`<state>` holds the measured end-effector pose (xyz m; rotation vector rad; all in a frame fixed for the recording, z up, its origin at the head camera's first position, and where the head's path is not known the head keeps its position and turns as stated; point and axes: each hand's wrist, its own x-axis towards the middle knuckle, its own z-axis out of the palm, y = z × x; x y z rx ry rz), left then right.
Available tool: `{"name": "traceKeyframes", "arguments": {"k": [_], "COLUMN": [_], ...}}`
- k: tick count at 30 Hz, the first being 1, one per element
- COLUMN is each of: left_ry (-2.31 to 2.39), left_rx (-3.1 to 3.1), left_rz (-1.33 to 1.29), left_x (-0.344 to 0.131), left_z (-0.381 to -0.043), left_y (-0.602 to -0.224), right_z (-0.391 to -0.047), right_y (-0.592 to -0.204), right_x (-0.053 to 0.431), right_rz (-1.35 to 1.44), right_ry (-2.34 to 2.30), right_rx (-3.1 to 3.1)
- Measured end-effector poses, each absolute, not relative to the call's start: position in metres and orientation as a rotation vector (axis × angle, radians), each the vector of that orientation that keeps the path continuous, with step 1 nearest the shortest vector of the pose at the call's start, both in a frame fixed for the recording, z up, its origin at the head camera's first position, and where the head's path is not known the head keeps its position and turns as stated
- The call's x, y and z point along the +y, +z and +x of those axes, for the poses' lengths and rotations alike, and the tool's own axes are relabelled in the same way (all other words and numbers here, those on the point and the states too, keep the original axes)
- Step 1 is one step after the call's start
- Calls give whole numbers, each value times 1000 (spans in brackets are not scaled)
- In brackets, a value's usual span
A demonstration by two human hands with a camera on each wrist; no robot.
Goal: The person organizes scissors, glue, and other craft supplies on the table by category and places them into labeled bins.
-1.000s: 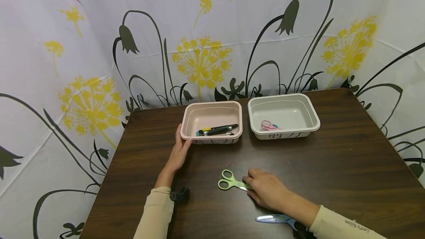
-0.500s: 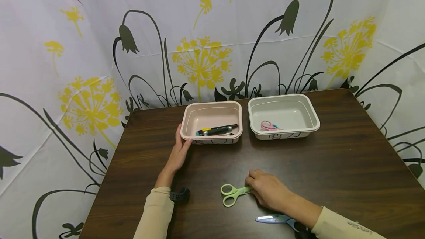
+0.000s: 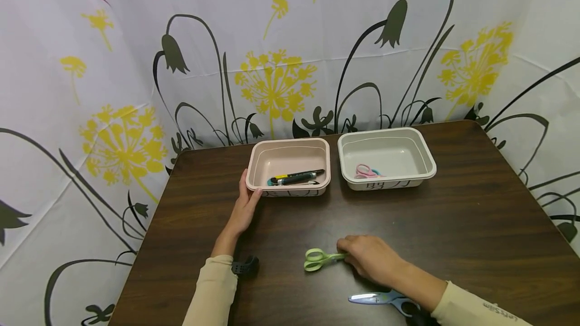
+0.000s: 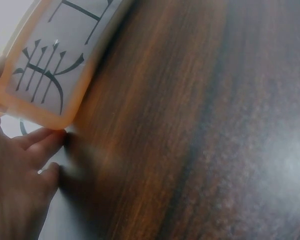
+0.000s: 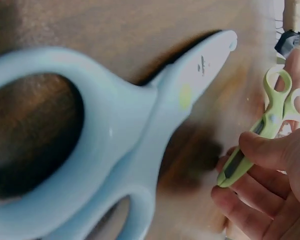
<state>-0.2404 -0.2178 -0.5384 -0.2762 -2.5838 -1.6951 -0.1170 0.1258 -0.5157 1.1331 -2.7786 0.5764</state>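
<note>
My left hand (image 3: 242, 210) grips the near left corner of a pink plastic bin (image 3: 327, 165), thumb on the front rim and fingers along its side. In the left wrist view, the fingertips (image 4: 52, 142) touch the bin beside its lettered label (image 4: 47, 75). Over the middle of the table, my right hand (image 3: 373, 258) pinches a pair of green scissors (image 3: 335, 256) by the blade end between thumb and fingers. The handle loops point left. Light blue scissors (image 3: 371, 298) lie below the right forearm and loom large in the right wrist view.
Several pens (image 3: 296, 178) lie in the pink bin. Right of it stands a white bin (image 3: 430, 167) holding pink-handled scissors (image 3: 364, 169). Both bins sit near the far edge of the dark wooden table (image 3: 476, 225), before a flower-print curtain (image 3: 290, 24).
The green scissors have turned in my right hand, their loops shifting slightly right and now looking narrower. The right hand has moved a little right and down. My left hand has stayed on the pink bin.
</note>
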Motion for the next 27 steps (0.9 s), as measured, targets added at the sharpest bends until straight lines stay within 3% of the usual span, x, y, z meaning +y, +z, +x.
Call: {"name": "traceKeyframes", "arguments": {"k": [11,27], "left_ry": [-1722,-1750], "left_rx": [-2624,-2597], "left_rz": [-284,-297], "left_x": [-208,-211], "left_z": [-226,-230], "left_y": [-505,-515], "right_z": [-123,-153], "right_y": [-504,-467], "right_x": [136,165], "right_rz": [1160,952], "right_ry": [645,654], "right_rx": [-2811,-2798]}}
